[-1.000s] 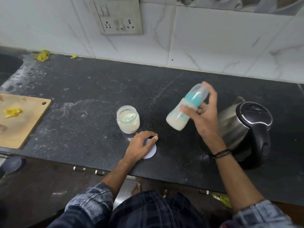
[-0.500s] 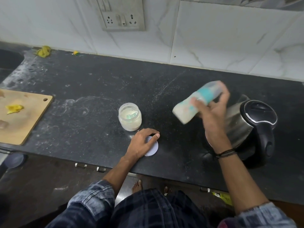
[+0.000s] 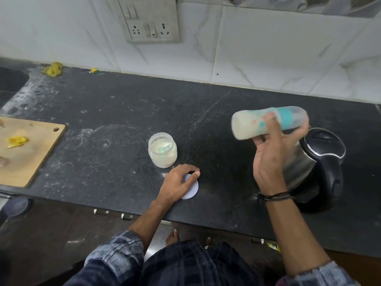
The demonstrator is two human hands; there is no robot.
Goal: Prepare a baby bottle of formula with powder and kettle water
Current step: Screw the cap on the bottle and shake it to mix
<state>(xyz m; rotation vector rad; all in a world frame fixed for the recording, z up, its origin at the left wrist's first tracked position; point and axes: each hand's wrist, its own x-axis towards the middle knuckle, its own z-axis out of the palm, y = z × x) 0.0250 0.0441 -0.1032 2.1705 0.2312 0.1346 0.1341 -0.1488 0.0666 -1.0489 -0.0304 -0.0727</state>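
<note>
Countertop (image 3: 123, 112) of dark speckled stone ran under everything, with the open powder jar (image 3: 162, 150) standing near its middle. Far to the left of the jar lay a wooden cutting board (image 3: 37, 153) carrying a yellow scrap. Well to the right of the jar sat the steel kettle (image 3: 321, 162), its black top closed. Between jar and kettle, raised off the stone, the right hand (image 3: 270, 159) had fingers and thumb wrapped round the baby bottle (image 3: 247, 126), which lay nearly level, base toward the jar, teal collar and cap over the kettle, milky liquid inside. Just in front of the jar, the left hand (image 3: 175, 182) held the flat white lid (image 3: 192, 188) down on the stone, fingers curled over it and the thumb at its far edge.
</note>
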